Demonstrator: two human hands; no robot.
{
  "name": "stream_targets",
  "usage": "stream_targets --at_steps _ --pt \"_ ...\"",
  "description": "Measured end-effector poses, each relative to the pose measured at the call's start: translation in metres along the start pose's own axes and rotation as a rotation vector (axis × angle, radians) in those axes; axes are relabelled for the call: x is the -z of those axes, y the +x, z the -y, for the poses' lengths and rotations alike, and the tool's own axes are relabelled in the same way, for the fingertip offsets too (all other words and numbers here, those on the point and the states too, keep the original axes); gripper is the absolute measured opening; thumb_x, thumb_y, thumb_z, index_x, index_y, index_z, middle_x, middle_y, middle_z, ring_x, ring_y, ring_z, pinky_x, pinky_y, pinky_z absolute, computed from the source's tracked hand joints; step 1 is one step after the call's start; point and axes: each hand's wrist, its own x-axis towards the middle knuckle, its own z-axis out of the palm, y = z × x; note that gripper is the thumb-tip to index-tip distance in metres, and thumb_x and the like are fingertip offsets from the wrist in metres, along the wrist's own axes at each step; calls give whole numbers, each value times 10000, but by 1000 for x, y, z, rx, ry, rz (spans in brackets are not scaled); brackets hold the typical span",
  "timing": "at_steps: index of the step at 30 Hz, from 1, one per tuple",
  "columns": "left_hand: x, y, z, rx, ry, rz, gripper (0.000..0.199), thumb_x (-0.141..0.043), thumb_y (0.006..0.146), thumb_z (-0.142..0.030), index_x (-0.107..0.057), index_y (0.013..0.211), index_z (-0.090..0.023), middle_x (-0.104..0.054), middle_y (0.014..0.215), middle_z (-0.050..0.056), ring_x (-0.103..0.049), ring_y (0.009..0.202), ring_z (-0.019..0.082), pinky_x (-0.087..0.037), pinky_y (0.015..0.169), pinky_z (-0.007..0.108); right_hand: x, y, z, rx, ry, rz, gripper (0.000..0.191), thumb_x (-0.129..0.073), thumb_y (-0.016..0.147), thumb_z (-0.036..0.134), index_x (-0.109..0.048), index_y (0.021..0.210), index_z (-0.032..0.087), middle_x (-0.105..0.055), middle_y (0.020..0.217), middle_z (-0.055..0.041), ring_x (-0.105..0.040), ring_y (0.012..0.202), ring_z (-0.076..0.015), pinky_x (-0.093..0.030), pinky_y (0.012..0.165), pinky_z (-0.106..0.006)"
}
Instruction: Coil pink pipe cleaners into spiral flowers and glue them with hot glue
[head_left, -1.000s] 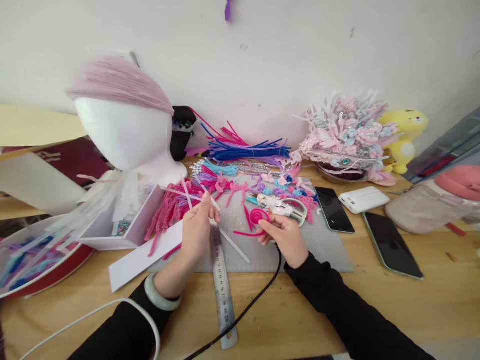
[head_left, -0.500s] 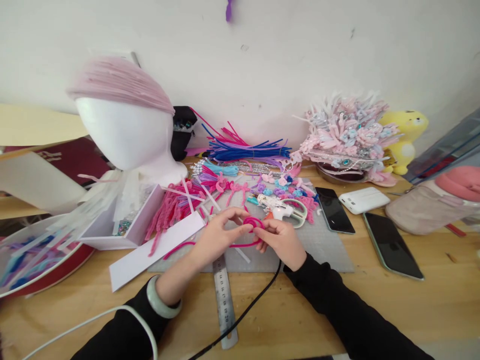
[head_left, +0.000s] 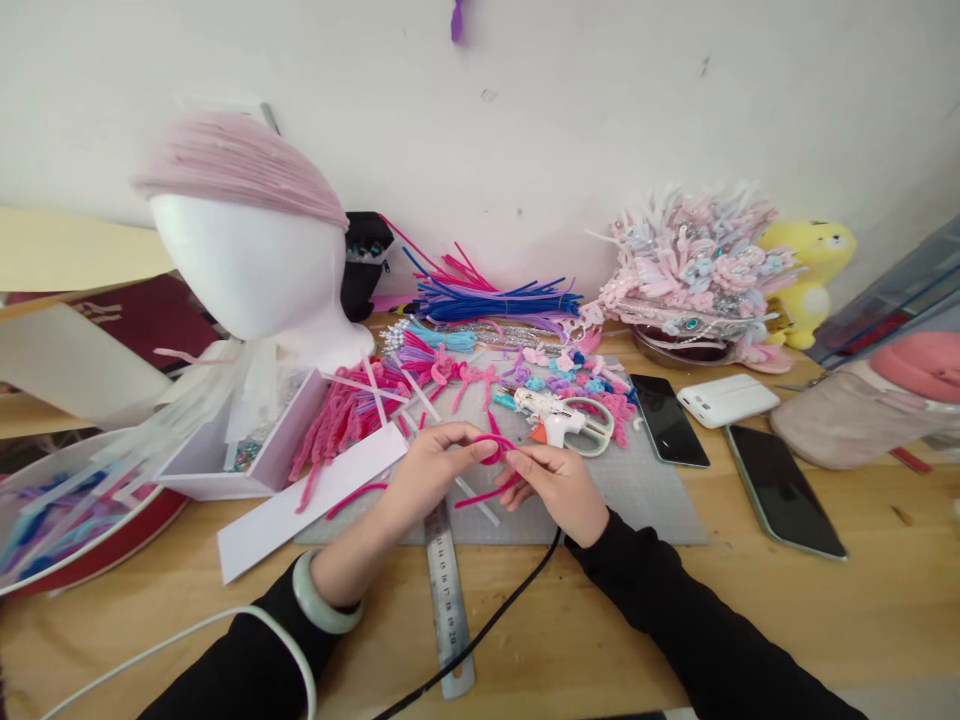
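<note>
Pink pipe cleaner (head_left: 491,470), pinched between left hand (head_left: 427,470) and right hand (head_left: 559,480) above the grey cutting mat (head_left: 645,500) near the desk's middle; curled end gripped by both sets of fingertips, probably to keep the coil tight, loose tail trailing toward the front edge. Steel ruler (head_left: 448,590) lying lengthwise under the wrists, within easy reach. Glue gun (head_left: 559,420) parked just behind the hands, black cord (head_left: 487,625) running off the front edge. Two phones (head_left: 784,490) and one white power bank (head_left: 727,398) set aside toward the right edge. One foam mannequin head (head_left: 251,265) standing at the back left.
</note>
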Motion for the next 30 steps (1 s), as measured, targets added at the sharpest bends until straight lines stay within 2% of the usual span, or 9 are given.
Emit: stream_targets --at_steps 11,15,17,21,26,30 --pt "-16 -7 2 44 -253 -81 142 -582 690 -276 -621 646 -147 -600 625 -4 -516 632 117 -387 658 226 -6 0 -4 33 5 -49 189 -580 683 349 -640 658 172 -595 527 10 -584 498 -138 -507 512 -263" --pt "-18 -8 0 78 -284 -68 146 -579 693 -274 -597 633 -142 -584 611 -13 -504 608 103 -382 641 220 -4 0 -6 47 -34 -61 184 -575 689 343 -634 648 173 -604 536 9 -577 474 -131 -500 493 -257" --pt "-17 -8 -3 98 -282 -21 120 -589 680 -262 -588 655 -144 -580 616 -15 -506 612 104 -381 640 221 -3 1 -5 45 -45 -67 182 -580 683 343 -638 643 174 -606 531 10 -575 465 -131 -498 485 -258" --pt "-9 -7 -11 106 -188 65 138 -614 646 -265 -591 739 -165 -589 667 -15 -521 668 126 -380 658 230 1 1 0 17 -65 -63 183 -591 670 334 -639 631 162 -604 515 4 -573 460 -129 -497 477 -250" --pt "1 -2 -7 76 78 112 190 -561 683 -344 -612 652 -164 -593 641 -15 -520 667 131 -374 663 226 3 0 4 -35 -143 8 198 -588 668 327 -633 627 138 -602 499 0 -563 430 -115 -490 463 -231" --pt "6 1 -3 104 188 136 222 -568 662 -371 -630 644 -159 -610 643 -9 -525 671 142 -376 659 228 5 0 4 -44 -180 24 203 -584 667 328 -618 617 134 -590 490 2 -556 427 -108 -481 445 -217"
